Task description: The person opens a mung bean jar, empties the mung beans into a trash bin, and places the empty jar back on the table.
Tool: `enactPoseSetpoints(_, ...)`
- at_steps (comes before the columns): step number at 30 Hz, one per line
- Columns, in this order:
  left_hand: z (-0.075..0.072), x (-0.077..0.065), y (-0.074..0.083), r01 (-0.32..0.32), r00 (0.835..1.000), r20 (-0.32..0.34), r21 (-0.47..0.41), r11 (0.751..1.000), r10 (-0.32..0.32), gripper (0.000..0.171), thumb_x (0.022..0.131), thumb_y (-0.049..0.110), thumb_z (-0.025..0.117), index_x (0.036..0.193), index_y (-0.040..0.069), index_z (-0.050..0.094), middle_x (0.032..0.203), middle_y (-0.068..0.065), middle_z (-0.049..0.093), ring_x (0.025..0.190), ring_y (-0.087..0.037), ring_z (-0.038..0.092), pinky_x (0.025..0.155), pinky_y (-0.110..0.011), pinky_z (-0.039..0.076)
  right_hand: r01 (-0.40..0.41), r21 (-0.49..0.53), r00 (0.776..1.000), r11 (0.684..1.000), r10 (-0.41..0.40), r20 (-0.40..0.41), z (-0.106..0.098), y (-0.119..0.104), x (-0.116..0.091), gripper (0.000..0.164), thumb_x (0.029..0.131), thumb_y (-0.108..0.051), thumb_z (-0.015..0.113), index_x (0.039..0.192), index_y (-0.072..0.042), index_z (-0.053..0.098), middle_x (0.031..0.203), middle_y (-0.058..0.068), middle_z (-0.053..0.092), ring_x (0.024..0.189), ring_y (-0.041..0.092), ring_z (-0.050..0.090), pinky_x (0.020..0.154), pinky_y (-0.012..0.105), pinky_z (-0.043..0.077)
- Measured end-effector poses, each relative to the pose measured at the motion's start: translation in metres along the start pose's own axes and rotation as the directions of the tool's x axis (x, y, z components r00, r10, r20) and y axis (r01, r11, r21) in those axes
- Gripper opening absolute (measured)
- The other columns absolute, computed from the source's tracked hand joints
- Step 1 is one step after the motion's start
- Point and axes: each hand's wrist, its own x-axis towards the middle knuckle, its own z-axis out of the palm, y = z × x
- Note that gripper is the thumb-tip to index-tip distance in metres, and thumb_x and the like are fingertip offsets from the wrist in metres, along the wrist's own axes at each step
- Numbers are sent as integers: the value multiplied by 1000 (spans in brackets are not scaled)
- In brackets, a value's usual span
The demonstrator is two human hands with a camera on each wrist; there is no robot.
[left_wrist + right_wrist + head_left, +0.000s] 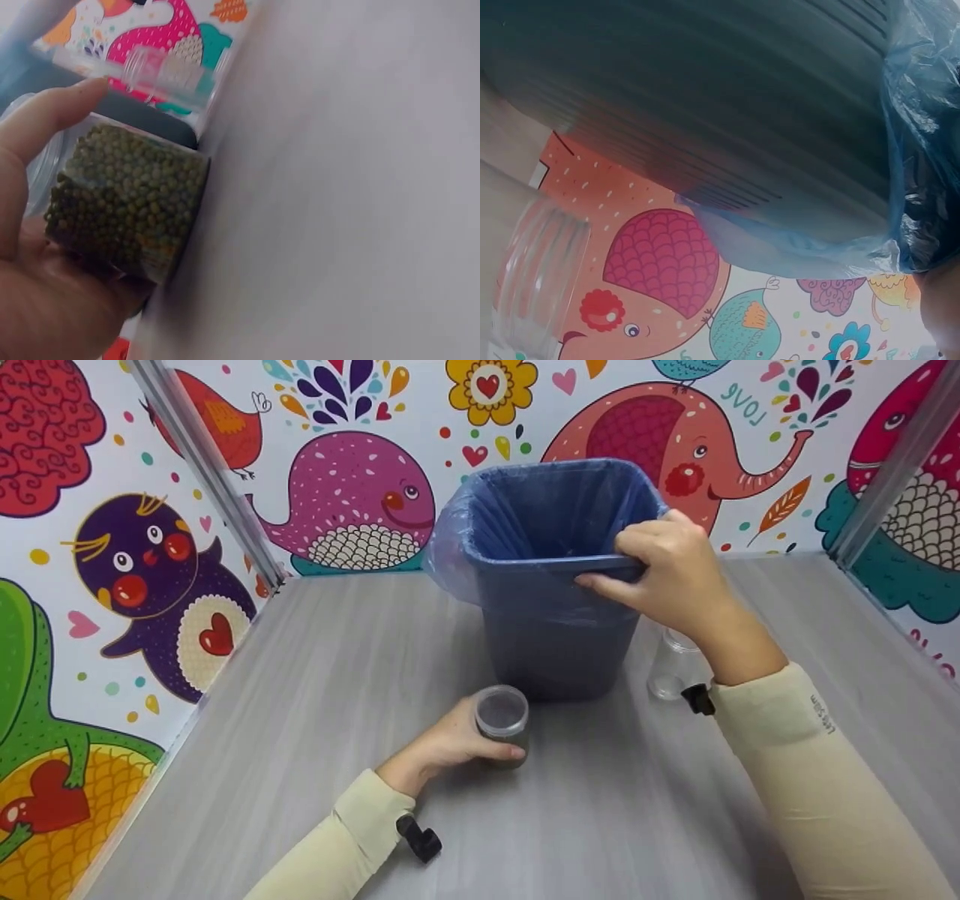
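Note:
My left hand (457, 735) grips a clear plastic jar (503, 712) low over the table, in front of the bin. Small green beans, like mung beans, fill much of that jar (127, 199) in the left wrist view, with my thumb and fingers around its side. A blue-grey trash bin (559, 645) stands behind it, lined with a thin blue bag (454, 547) folded over the rim. With thumb outside and fingers curled over the rim, my right hand (675, 570) holds the bin's front right corner.
A second clear jar (667, 667), open at the top, stands right of the bin, partly behind my right wrist. Panels (360, 495) with cartoon animals wall the grey table (337, 660) at the back and sides.

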Motion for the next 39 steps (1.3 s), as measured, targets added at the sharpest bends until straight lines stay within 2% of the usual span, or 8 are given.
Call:
enactPoseSetpoints(8,24,4,4,-2,1000,23,-29,1000,3,76,72,2,94,140,-1,61,126,-6,72,119,-19,65,114,-38,45,0,22,1000,1000,0,9,-3,3,-4,40,80,-31,96,76,-3,67,67,12,60,64,26,54,75,45,41)
enactPoseSetpoints(18,38,11,2,-4,1000,9,-72,997,5,74,70,-1,93,138,0,62,121,-4,72,113,-16,65,111,-34,46,25,61,1000,998,-24,-14,-4,2,-8,41,76,-26,98,101,0,79,92,15,73,91,31,64,85,47,45)
enactPoseSetpoints(24,44,17,3,10,1000,-10,-40,999,-10,76,70,3,95,139,2,62,121,-2,72,112,-13,65,111,-33,45,109,47,983,993,-101,-153,-6,-8,-11,60,68,-22,103,120,-5,78,119,15,75,120,37,63,101,55,43)
enactPoseSetpoints(29,49,25,5,10,999,-30,-6,1000,-10,77,70,5,96,139,1,61,122,-2,71,112,-13,65,110,-33,46,114,107,925,988,-66,-373,-10,-34,-20,54,79,-40,95,117,-5,77,125,20,71,130,41,57,116,56,39)
enactPoseSetpoints(32,51,29,5,6,1000,-29,-4,1000,-6,78,71,6,96,140,1,61,122,-2,71,112,-12,64,110,-32,46,122,242,893,963,0,-450,-7,-56,-28,56,89,-51,85,111,-1,76,119,22,69,125,40,59,114,49,43)
enactPoseSetpoints(34,51,32,5,0,1000,-24,-5,1000,-1,78,71,5,96,140,1,61,123,-2,70,112,-11,64,110,-31,45,126,336,898,933,36,-438,-2,-68,-36,60,91,-54,82,110,3,74,117,23,68,123,39,60,114,44,44)
enactPoseSetpoints(36,52,34,4,-3,1000,-22,0,1000,3,78,71,5,96,141,2,61,124,-1,70,113,-11,63,110,-30,45,105,441,922,891,78,-379,6,-77,-45,64,91,-53,82,114,5,71,119,24,68,126,37,59,115,42,43)
enactPoseSetpoints(39,55,34,4,-8,1000,-23,8,1000,8,78,72,7,96,141,3,61,126,-1,69,113,-10,62,110,-30,45,1,567,968,824,141,-207,16,-85,-60,64,90,-45,86,126,4,67,129,21,65,134,32,56,117,38,41)
